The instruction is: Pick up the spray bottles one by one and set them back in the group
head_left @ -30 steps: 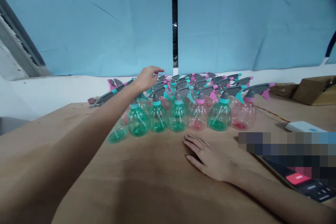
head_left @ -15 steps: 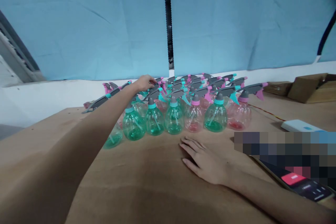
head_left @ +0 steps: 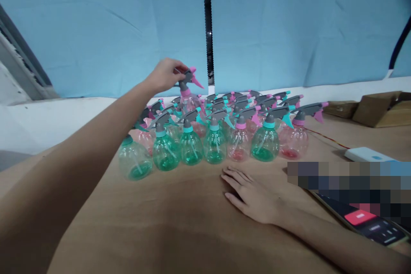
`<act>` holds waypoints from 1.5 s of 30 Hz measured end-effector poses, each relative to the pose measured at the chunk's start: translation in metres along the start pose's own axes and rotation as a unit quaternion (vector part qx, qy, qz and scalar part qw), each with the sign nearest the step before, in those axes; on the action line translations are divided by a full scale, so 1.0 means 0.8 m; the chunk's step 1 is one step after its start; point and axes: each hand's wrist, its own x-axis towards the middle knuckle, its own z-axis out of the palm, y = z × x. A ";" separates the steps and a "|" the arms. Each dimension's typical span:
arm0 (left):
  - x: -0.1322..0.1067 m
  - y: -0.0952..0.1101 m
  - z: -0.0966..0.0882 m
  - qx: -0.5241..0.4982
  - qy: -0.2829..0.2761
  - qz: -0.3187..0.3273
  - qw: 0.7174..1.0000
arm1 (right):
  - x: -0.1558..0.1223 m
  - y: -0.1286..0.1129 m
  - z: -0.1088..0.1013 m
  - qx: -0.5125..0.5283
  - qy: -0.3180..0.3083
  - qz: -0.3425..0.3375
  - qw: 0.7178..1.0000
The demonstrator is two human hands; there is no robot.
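My left hand (head_left: 165, 75) is closed round the grey spray head of a pink spray bottle (head_left: 189, 94) and holds it in the air above the back rows of a cluster of spray bottles (head_left: 218, 137). The cluster has several green and pink clear bottles with grey triggers, standing on a brown table (head_left: 180, 222). My right hand (head_left: 253, 195) lies flat on the table, fingers stretched out, just in front of the front row and touching no bottle.
A phone (head_left: 369, 222) with a red button on its screen lies at the right, beside a white box (head_left: 367, 154). Cardboard boxes (head_left: 379, 109) sit at the far right. A blue cloth wall (head_left: 289, 30) stands behind the table.
My left hand closed on a pink bottle's spray head in the back rows and lifted it clear of the cluster. My right hand stayed flat on the table.
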 end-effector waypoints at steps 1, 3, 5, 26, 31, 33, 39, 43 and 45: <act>-0.002 0.008 -0.012 0.006 0.023 0.015 1.000 | 0.000 0.000 0.000 0.001 0.001 0.000 1.000; -0.008 0.025 -0.037 0.021 0.071 0.054 0.996 | 0.000 0.000 0.001 0.004 0.006 -0.001 1.000; -0.017 0.041 -0.059 0.019 0.127 0.084 0.988 | 0.000 0.001 0.002 0.005 0.007 -0.002 1.000; -0.163 0.081 0.032 -0.172 -0.079 -0.054 0.981 | 0.001 0.002 0.004 -0.019 0.027 0.011 0.999; -0.165 0.070 0.036 -0.213 -0.069 -0.069 0.972 | 0.002 0.002 0.005 -0.039 0.017 0.071 0.997; -0.166 0.068 0.040 -0.244 -0.057 -0.084 0.964 | 0.002 0.001 0.004 -0.037 0.014 0.074 0.996; -0.173 0.057 0.082 -0.459 0.000 -0.167 0.872 | 0.001 0.000 0.002 -0.019 0.015 0.074 0.997; -0.178 0.053 0.117 -0.602 0.026 -0.209 0.770 | 0.001 0.001 0.002 -0.015 0.022 0.065 0.998; -0.181 0.054 0.126 -0.652 0.031 -0.218 0.726 | 0.001 0.001 0.002 -0.014 0.021 0.063 0.998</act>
